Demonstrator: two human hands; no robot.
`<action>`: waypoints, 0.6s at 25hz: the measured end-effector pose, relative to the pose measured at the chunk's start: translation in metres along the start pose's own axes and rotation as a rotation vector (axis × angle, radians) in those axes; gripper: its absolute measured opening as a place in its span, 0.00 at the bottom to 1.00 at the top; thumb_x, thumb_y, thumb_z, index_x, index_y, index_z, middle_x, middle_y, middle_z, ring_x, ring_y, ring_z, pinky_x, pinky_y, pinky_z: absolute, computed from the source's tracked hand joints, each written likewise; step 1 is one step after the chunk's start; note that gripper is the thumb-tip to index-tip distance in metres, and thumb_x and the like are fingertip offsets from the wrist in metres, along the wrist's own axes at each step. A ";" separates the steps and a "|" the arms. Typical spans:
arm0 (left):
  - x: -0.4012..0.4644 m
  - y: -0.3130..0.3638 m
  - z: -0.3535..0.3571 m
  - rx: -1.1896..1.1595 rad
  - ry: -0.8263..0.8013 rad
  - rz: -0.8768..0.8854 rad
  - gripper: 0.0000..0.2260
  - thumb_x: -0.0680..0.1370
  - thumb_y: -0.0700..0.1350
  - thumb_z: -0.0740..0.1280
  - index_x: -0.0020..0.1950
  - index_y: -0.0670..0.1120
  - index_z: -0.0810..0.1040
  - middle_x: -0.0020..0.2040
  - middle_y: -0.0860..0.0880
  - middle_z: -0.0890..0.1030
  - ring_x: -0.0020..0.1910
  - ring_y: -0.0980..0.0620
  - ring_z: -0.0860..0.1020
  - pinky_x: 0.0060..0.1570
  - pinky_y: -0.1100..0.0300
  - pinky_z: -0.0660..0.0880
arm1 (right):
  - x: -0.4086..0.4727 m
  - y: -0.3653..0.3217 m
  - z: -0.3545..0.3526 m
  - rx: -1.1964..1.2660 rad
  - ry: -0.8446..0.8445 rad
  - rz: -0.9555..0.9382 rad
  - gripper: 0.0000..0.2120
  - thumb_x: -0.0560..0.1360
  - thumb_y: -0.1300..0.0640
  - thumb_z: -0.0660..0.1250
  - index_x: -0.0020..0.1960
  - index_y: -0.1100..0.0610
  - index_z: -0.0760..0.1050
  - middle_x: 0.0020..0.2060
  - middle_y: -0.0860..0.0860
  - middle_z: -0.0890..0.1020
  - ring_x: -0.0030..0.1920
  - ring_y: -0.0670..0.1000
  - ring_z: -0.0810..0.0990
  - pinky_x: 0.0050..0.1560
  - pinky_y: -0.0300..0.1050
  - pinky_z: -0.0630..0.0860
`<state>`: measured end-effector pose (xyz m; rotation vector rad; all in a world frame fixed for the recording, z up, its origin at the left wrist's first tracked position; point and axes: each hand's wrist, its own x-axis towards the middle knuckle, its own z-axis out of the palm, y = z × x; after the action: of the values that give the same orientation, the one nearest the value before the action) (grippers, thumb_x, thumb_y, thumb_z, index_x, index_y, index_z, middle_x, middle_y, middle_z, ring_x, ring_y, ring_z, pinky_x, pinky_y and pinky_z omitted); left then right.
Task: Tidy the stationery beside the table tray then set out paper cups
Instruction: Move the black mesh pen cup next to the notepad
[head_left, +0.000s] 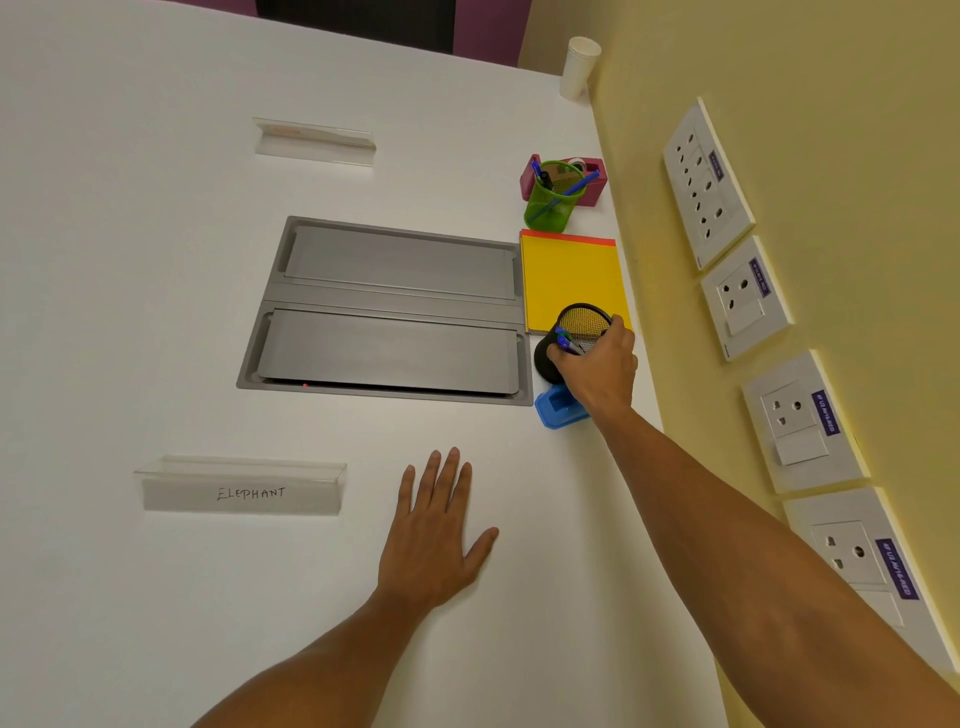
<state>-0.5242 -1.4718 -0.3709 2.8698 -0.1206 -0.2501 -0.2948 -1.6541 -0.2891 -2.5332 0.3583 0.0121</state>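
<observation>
My left hand (434, 540) lay flat, fingers spread, on the smooth white bench (156, 312). My right hand (597, 369) gripped the black mesh pen cup (576, 332), tilted, mouth facing away, overlapping the square yellow pad (571, 280).

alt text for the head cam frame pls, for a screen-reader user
A person's right hand grips the rim of a black mesh pen holder beside a grey recessed table tray, while the left hand rests flat on the white table. Behind the holder lie yellow paper, a green mesh pen holder and, in the far corner, stacked paper cups.
</observation>
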 end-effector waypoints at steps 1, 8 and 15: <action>0.000 -0.001 0.000 -0.002 -0.001 0.001 0.36 0.80 0.68 0.47 0.81 0.46 0.52 0.82 0.46 0.48 0.81 0.46 0.44 0.77 0.40 0.52 | 0.000 0.000 0.000 0.000 -0.012 0.009 0.52 0.69 0.41 0.76 0.80 0.59 0.50 0.74 0.57 0.64 0.71 0.62 0.67 0.66 0.57 0.71; 0.000 -0.001 0.001 -0.010 0.003 0.004 0.36 0.80 0.68 0.47 0.81 0.46 0.53 0.82 0.46 0.49 0.81 0.46 0.44 0.77 0.40 0.52 | -0.008 0.012 -0.005 -0.066 -0.139 0.015 0.62 0.67 0.33 0.75 0.81 0.57 0.39 0.76 0.58 0.64 0.74 0.63 0.63 0.69 0.63 0.66; 0.000 0.000 0.001 0.008 -0.002 0.006 0.37 0.80 0.68 0.46 0.81 0.46 0.55 0.82 0.45 0.50 0.81 0.45 0.45 0.77 0.40 0.51 | -0.024 0.034 -0.007 -0.179 -0.261 0.128 0.72 0.59 0.28 0.76 0.78 0.51 0.27 0.70 0.58 0.72 0.69 0.63 0.70 0.67 0.64 0.68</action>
<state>-0.5244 -1.4716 -0.3716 2.8765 -0.1311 -0.2524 -0.3272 -1.6785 -0.2998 -2.6354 0.4292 0.4374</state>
